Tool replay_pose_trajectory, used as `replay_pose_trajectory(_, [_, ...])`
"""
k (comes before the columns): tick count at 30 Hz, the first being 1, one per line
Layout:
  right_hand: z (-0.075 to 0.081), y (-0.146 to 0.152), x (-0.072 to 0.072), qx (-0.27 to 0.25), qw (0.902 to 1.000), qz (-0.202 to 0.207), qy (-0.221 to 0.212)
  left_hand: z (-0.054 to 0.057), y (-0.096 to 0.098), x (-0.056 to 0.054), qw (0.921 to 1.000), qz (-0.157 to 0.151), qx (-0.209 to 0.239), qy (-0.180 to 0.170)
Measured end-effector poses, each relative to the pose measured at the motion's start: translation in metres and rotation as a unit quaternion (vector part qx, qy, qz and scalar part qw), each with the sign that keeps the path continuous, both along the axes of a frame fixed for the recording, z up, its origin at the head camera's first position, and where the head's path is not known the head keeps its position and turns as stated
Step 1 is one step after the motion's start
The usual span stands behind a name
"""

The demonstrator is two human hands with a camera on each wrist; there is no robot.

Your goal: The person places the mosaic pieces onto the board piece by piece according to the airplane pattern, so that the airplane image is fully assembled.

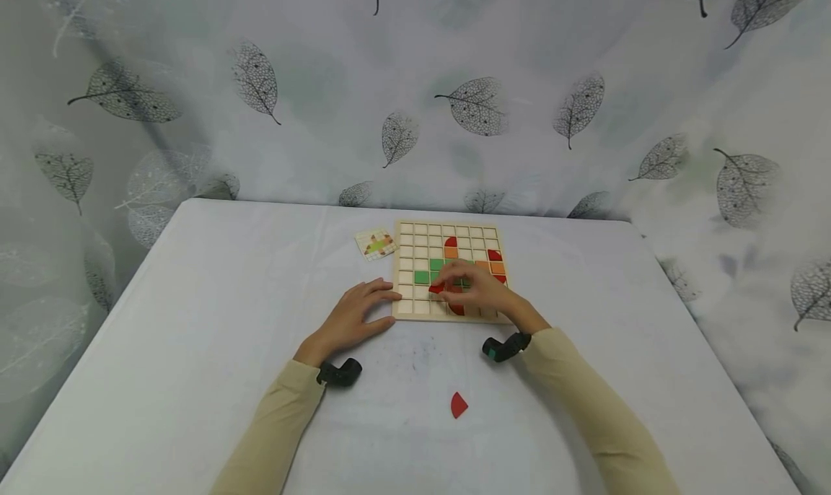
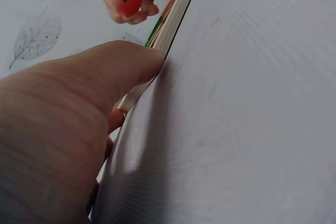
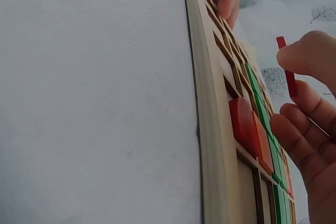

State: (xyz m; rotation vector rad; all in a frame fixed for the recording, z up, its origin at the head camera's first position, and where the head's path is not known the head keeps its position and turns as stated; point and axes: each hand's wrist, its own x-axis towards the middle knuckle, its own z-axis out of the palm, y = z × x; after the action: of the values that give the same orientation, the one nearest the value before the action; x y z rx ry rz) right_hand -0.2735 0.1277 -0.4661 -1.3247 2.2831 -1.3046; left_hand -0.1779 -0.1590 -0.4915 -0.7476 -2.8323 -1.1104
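Observation:
A wooden grid board (image 1: 418,317) lies flat on the table, with green tiles (image 1: 422,277), orange tiles (image 1: 451,252) and red rounded tiles (image 1: 495,255) set in some of its squares. Between thumb and fingertips my right hand (image 1: 480,291) pinches a thin red quarter-circle tile (image 3: 286,66), held above the board. My left hand (image 1: 353,314) rests at the board's left side, fingers extended along its edge. In the left wrist view the left thumb (image 2: 121,69) lies against the board's wooden side.
One loose red quarter-circle tile (image 1: 459,405) lies on the white tablecloth (image 1: 214,336) in front of the board. Small pattern cards (image 1: 375,244) sit at the board's upper left. A leaf-printed curtain (image 1: 311,84) hangs behind the table.

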Motion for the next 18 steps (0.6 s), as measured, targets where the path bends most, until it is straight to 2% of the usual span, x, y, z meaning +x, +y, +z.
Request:
replay_pose_trajectory(5, [0.003,-0.008,-0.002,0.005,0.9995,-0.020,-0.025,0.000,0.001,-0.001,1.0000,-0.002,-0.002,0.000])
replay_pose_trajectory(10, [0.021,-0.016,0.005,0.008,0.9992,-0.013,-0.038,0.000,0.002,-0.001,1.0000,-0.004,0.000,-0.002])
replay_pose_trajectory(13, [0.029,-0.020,0.008,0.004,0.9986,-0.023,-0.047,0.000,0.002,-0.001,1.0000,-0.004,0.002,-0.001])
replay_pose_trajectory(15, [0.030,-0.022,0.008,0.008,0.9974,-0.044,-0.056,-0.001,0.001,-0.001,1.0000,-0.003,0.003,0.000])
replay_pose_trajectory(18, [0.015,-0.023,-0.003,0.015,0.9945,-0.086,-0.058,-0.001,0.001,0.000,1.0000,-0.002,0.003,0.004])
